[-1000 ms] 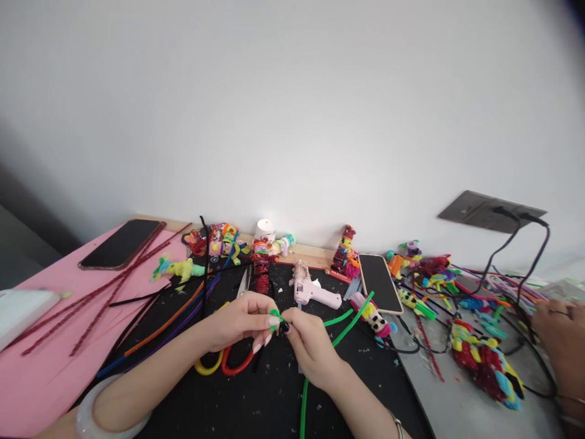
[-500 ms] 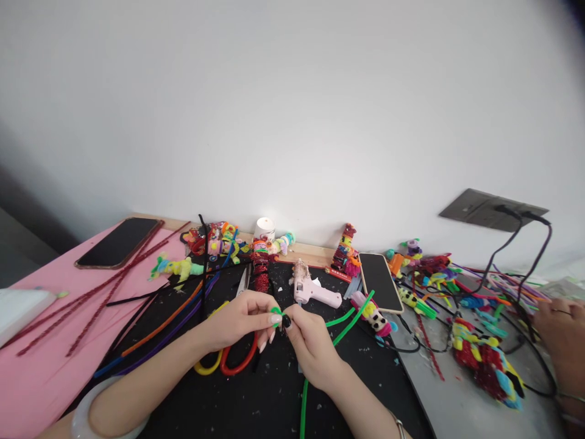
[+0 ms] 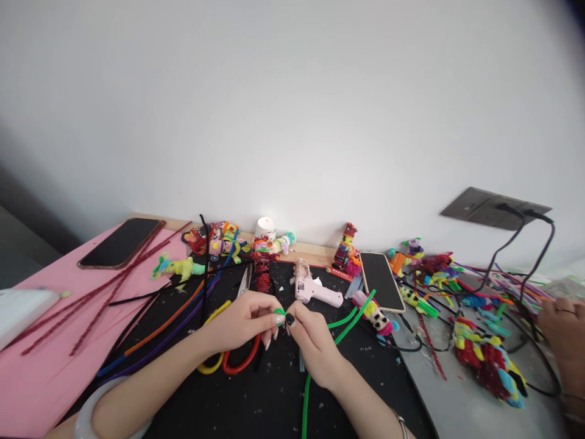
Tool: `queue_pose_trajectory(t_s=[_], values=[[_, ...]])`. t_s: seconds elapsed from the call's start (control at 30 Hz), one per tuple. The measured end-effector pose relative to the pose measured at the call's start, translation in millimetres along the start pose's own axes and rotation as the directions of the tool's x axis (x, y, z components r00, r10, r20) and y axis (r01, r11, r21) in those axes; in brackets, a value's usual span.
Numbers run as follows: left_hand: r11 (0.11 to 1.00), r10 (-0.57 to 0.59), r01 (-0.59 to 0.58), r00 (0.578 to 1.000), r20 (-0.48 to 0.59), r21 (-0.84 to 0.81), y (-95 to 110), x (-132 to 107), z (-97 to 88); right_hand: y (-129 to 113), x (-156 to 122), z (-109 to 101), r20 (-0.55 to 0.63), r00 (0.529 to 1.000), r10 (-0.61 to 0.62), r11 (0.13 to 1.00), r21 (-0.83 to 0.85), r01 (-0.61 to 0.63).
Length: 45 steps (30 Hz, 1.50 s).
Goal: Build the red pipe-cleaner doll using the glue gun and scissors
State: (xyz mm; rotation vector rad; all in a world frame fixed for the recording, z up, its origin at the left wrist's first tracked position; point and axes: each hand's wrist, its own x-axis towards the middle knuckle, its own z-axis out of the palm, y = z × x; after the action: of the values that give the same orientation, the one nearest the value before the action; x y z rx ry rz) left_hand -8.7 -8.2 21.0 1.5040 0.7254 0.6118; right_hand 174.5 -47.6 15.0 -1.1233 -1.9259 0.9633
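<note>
My left hand (image 3: 247,323) and my right hand (image 3: 315,344) meet fingertip to fingertip over the black mat (image 3: 256,402). Between them they pinch a small bent piece of green pipe cleaner (image 3: 279,312), mostly covered by the fingers. Longer green pipe cleaners (image 3: 350,329) pass behind my right hand; whether they join the pinched piece is hidden. Under my left hand lie scissors (image 3: 240,364) with red and yellow handles. Just beyond my hands rests a pale pink glue gun (image 3: 320,292).
Behind stand a red tinsel figure (image 3: 262,274) and a white paper cup (image 3: 265,228). Phones lie at left (image 3: 121,242) and right (image 3: 381,281). Loose pipe cleaners (image 3: 167,323) cross the left side. Finished figures (image 3: 487,363), cords (image 3: 543,256) and another person's hand (image 3: 562,329) occupy the right.
The fingers have shifted slightly around the green piece, and less of it shows now. The view has moved a little. Both hands keep their pinch.
</note>
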Motion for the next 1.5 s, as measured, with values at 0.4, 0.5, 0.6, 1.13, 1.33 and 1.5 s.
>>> queue_pose_trajectory(t_s=[0.4, 0.5, 0.6, 1.13, 1.33, 1.5], values=[[0.866, 0.256, -0.202, 0.965, -0.059, 0.458, 6, -3, 3.8, -2, 4, -1, -0.02, 0.996, 0.089, 0.987, 0.134, -0.085], [0.747, 0.36, -0.282, 0.933, -0.009, 0.601, 2, -5, 4.0, -1, 6, -2, -0.021, 0.993, 0.114, 0.976, 0.191, -0.108], [0.64, 0.423, -0.327, 0.905, 0.036, 0.696, -5, -6, 3.7, 0, 8, -2, -0.011, 0.991, 0.137, 0.968, 0.216, -0.131], [0.78, 0.351, -0.226, 0.93, -0.109, 0.584, -3, -6, 6.6, 2, 4, -6, -0.007, 0.999, 0.042, 0.993, 0.113, -0.041], [0.732, 0.405, -0.27, 0.911, -0.081, 0.625, -6, -6, 5.7, 4, 6, -5, -0.007, 0.998, 0.063, 0.987, 0.147, -0.061], [0.608, 0.493, -0.352, 0.87, 0.009, 0.712, -8, -7, 3.1, 3, 7, -5, -0.002, 0.997, 0.081, 0.962, 0.262, -0.078]])
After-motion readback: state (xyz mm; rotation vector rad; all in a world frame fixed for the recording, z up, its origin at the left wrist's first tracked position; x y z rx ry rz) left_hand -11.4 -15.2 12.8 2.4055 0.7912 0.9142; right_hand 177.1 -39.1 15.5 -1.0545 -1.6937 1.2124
